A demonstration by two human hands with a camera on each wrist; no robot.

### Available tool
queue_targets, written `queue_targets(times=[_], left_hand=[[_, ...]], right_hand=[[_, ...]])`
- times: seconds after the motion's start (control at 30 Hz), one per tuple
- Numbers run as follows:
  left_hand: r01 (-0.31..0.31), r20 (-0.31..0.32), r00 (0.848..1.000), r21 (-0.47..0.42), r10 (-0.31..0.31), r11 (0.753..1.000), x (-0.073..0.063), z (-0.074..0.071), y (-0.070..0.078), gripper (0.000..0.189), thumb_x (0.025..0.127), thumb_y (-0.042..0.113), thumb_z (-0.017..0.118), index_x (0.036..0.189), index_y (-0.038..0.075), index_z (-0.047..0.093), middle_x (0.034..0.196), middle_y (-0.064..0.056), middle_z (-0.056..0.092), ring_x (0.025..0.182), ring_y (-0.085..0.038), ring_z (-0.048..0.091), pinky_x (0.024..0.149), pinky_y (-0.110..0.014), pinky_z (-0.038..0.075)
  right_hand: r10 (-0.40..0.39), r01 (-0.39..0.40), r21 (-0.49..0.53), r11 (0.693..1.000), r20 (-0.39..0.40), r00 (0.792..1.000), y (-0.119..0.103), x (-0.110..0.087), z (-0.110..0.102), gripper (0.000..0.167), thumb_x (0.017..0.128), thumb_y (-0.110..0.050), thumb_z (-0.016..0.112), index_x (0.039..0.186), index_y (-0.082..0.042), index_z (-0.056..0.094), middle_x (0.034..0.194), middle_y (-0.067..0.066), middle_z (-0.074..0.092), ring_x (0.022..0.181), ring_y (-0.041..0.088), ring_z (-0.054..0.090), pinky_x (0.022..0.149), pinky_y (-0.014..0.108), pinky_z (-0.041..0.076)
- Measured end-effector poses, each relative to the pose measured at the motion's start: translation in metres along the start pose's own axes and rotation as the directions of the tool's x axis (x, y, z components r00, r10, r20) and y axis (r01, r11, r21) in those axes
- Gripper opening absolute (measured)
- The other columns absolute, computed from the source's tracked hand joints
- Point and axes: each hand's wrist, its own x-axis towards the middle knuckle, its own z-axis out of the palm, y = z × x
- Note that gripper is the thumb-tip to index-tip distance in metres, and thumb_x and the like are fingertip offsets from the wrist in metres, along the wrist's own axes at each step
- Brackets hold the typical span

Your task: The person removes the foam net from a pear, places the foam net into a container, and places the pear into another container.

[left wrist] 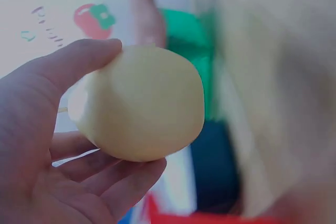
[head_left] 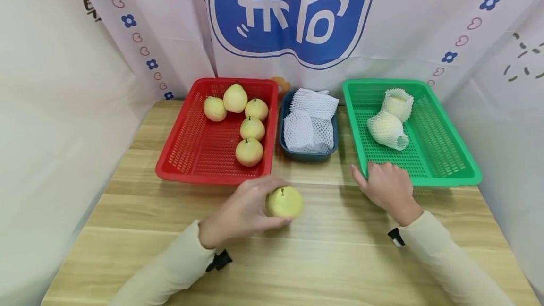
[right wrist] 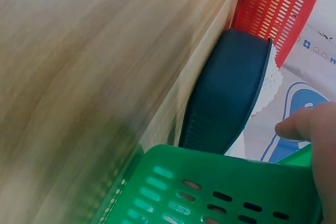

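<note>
My left hand [head_left: 248, 209] grips a yellow-green pear [head_left: 286, 202], thumb on one side and fingers on the other, over the wooden table in front of the red basket [head_left: 214, 178]. In the left wrist view the pear [left wrist: 144, 103] lies sideways between thumb and fingers, its stem toward the palm. Several more pears [head_left: 249, 152] sit in the red basket. My right hand [head_left: 388, 188] is at the near left corner of the green basket [head_left: 442, 182], thumb pointing left. Its fingertips are hidden in the right wrist view, where one digit shows above the green rim.
Between the baskets stands a dark blue tub [head_left: 308, 157] holding white foam net sleeves [head_left: 314, 105]. Two pears in foam nets [head_left: 386, 129] lie in the green basket. A printed cloth [head_left: 293, 67] hangs behind, and white sheets border both sides of the table [head_left: 297, 268].
</note>
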Motion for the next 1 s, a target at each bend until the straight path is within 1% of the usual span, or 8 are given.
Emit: queue_targets(times=[0.13,0.23,0.33,0.43,0.53,0.67,0.83,1.0], left_hand=[[-0.014,-0.071,0.997,-0.006,0.014,1.0,0.002,-0.041,0.006,0.065,0.078,0.032,0.095,0.133,0.011,0.068,0.126,-0.001,0.072,0.108,-0.013,0.067,0.091,-0.033,0.061],[0.012,-0.132,0.991,0.038,-0.007,0.999,0.006,-0.07,0.002,0.065,0.078,0.033,0.096,0.132,0.01,0.068,0.127,-0.003,0.072,0.11,-0.016,0.068,0.091,-0.036,0.062],[0.088,-0.186,0.98,0.086,-0.071,0.992,0.011,-0.094,-0.01,0.065,0.079,0.035,0.095,0.131,0.009,0.068,0.126,-0.004,0.073,0.112,-0.02,0.068,0.095,-0.043,0.061],[0.206,-0.215,0.96,0.11,-0.179,0.972,0.013,-0.109,-0.027,0.065,0.08,0.036,0.093,0.132,0.008,0.067,0.127,-0.007,0.072,0.114,-0.024,0.067,0.098,-0.049,0.06],[0.318,-0.205,0.935,0.117,-0.29,0.941,0.014,-0.114,-0.048,0.066,0.082,0.04,0.091,0.133,0.007,0.065,0.131,-0.01,0.07,0.118,-0.028,0.065,0.101,-0.053,0.057],[0.429,-0.135,0.901,0.124,-0.413,0.895,0.011,-0.112,-0.073,0.072,0.085,0.046,0.086,0.137,0.003,0.061,0.135,-0.015,0.067,0.12,-0.033,0.063,0.103,-0.056,0.055],[0.474,-0.044,0.88,0.151,-0.474,0.867,0.008,-0.105,-0.099,0.081,0.088,0.05,0.083,0.143,-0.003,0.056,0.139,-0.021,0.064,0.125,-0.037,0.06,0.108,-0.057,0.051],[0.498,-0.006,0.864,0.168,-0.504,0.851,0.006,-0.098,-0.115,0.082,0.087,0.05,0.083,0.142,-0.004,0.056,0.137,-0.022,0.066,0.124,-0.037,0.062,0.108,-0.057,0.052]], right_hand=[[0.007,-0.007,0.003,1.0,-0.008,1.0,0.002,-0.002,-0.002,0.06,0.103,-0.046,0.056,0.056,-0.015,0.034,0.046,-0.001,0.029,0.037,0.021,0.037,0.033,0.032,0.024],[0.004,-0.004,-0.001,1.0,-0.032,0.999,0.003,-0.003,-0.001,0.06,0.102,-0.045,0.058,0.056,-0.015,0.033,0.046,-0.002,0.028,0.036,0.021,0.036,0.033,0.032,0.023],[-0.002,0.002,-0.001,1.0,-0.049,0.999,0.004,-0.003,-0.001,0.06,0.101,-0.044,0.059,0.055,-0.016,0.033,0.046,-0.003,0.026,0.036,0.02,0.034,0.033,0.032,0.022],[-0.008,0.008,0.001,1.0,-0.048,0.999,0.004,-0.003,0.0,0.06,0.102,-0.044,0.059,0.055,-0.016,0.033,0.046,-0.004,0.025,0.036,0.019,0.034,0.033,0.031,0.021],[-0.015,0.015,-0.001,1.0,-0.048,0.999,0.004,-0.003,0.001,0.06,0.102,-0.045,0.059,0.055,-0.016,0.033,0.047,-0.004,0.025,0.036,0.019,0.034,0.033,0.031,0.021],[-0.027,0.026,-0.007,1.0,-0.059,0.998,0.004,-0.003,0.003,0.06,0.101,-0.045,0.059,0.055,-0.016,0.033,0.046,-0.004,0.024,0.036,0.02,0.034,0.033,0.031,0.021],[-0.026,0.026,-0.004,1.0,-0.076,0.997,0.003,-0.002,0.004,0.061,0.101,-0.046,0.06,0.055,-0.017,0.033,0.046,-0.003,0.026,0.035,0.021,0.034,0.033,0.031,0.021],[-0.027,0.028,0.003,1.0,-0.095,0.995,0.002,-0.001,0.004,0.062,0.1,-0.047,0.061,0.055,-0.017,0.033,0.045,-0.003,0.025,0.035,0.02,0.033,0.034,0.031,0.021]])
